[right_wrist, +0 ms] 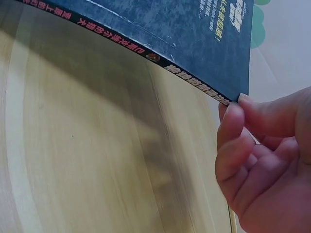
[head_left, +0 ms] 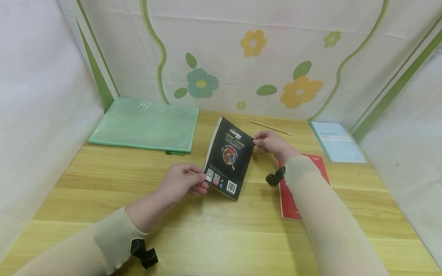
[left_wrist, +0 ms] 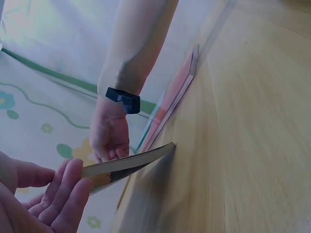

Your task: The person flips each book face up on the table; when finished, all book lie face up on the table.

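Observation:
A black paperback book (head_left: pixel 228 158) with barcodes on its cover is held tilted above the wooden table (head_left: pixel 216 221) between both hands. My left hand (head_left: pixel 184 182) pinches its near left corner, thumb on top. My right hand (head_left: pixel 271 142) pinches the far right corner. The left wrist view shows the book's edge (left_wrist: pixel 127 166) resting on my left fingers (left_wrist: pixel 63 199), with the right hand (left_wrist: pixel 111 133) beyond it. In the right wrist view the spine (right_wrist: pixel 146 51) runs across the top, and my right fingertips (right_wrist: pixel 232 121) touch its corner.
A green zip folder (head_left: pixel 145 125) lies at the back left. A red book (head_left: pixel 293 187) lies under my right forearm, a light blue booklet (head_left: pixel 336 147) at the back right, and a pencil (head_left: pixel 269 127) near the flowered back wall. White cloth walls close both sides.

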